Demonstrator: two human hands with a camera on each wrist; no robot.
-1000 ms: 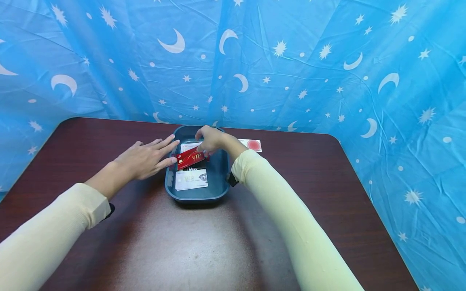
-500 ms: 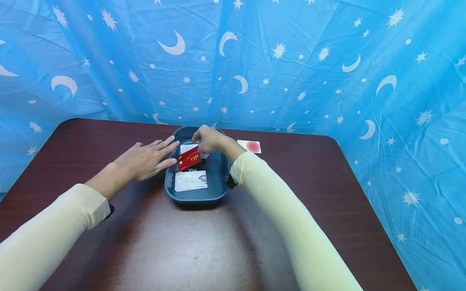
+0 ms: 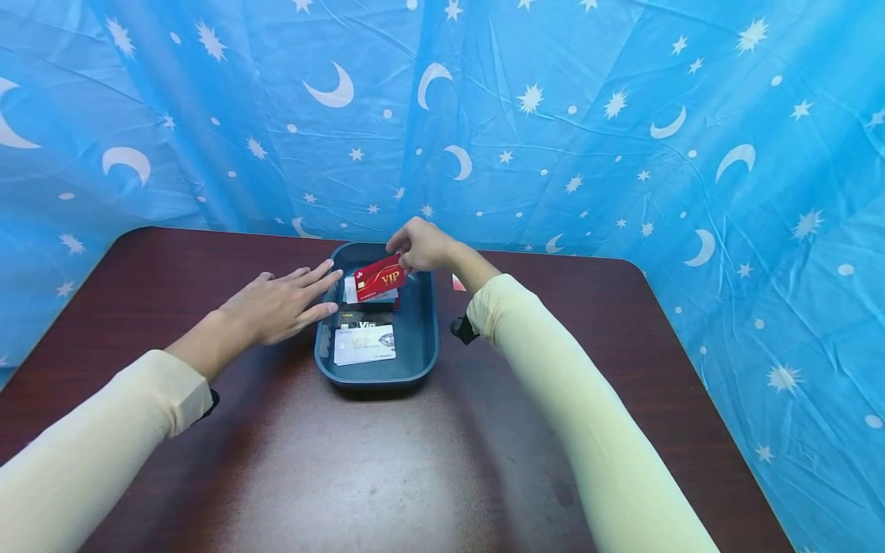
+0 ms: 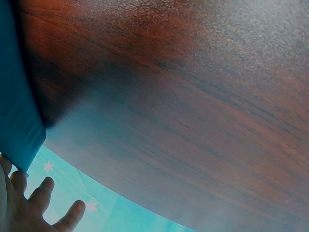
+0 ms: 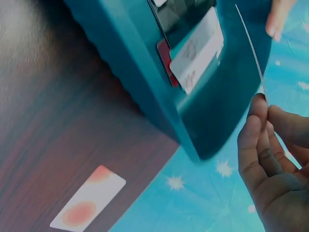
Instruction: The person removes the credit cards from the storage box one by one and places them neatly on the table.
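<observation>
A red VIP card (image 3: 379,279) is pinched at its right end by my right hand (image 3: 426,244), tilted above a dark blue tray (image 3: 418,342). In the right wrist view the card (image 5: 251,46) shows edge-on between thumb and fingers. My left hand (image 3: 276,309) has its fingers extended, with the tips at the tray's left rim. Inside the tray lie a white VIP card (image 3: 364,347) at the near end and a black card (image 3: 353,318) behind it. Farther back, beneath the raised card, more cards overlap, partly hidden.
A white card with a red circle (image 5: 91,198) lies on the dark brown table (image 3: 387,468), right of the tray; the right arm mostly covers it in the head view. Behind the table hangs a blue curtain (image 3: 276,184) with moons and stars.
My right hand has lifted the red card off the other cards and moved it up and rightward, baring more of the black card. The left hand stays at the rim.
</observation>
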